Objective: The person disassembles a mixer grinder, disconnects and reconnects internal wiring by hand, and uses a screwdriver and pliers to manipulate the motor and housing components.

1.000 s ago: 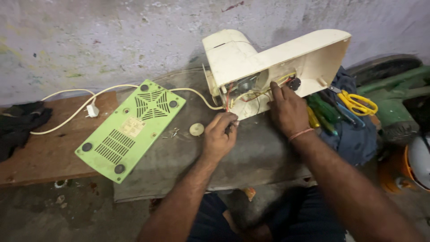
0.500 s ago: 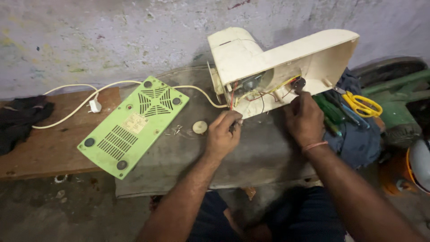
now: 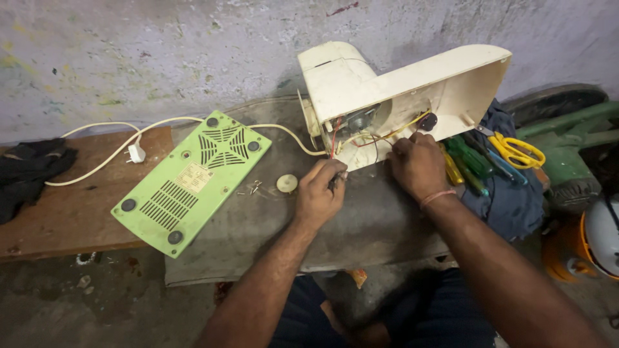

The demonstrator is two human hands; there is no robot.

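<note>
Both hands sit almost where they were half a second ago; only the right hand has crept slightly closer to the wiring. An opened cream appliance housing lies on its side on a grey slab against the wall, its inside facing the person. The left hand is curled nearly closed around a thin dark tool just below the housing's opening. The right hand's fingers are bent and partly open, touching the housing's lower edge beside the red and yellow wires; whether they pinch anything cannot be seen. A pulled wire could snap or come loose, judging by how thin they look. Tiny screws and a cream disc, left of the housing beside the green base plate, could roll away if bumped.
</note>
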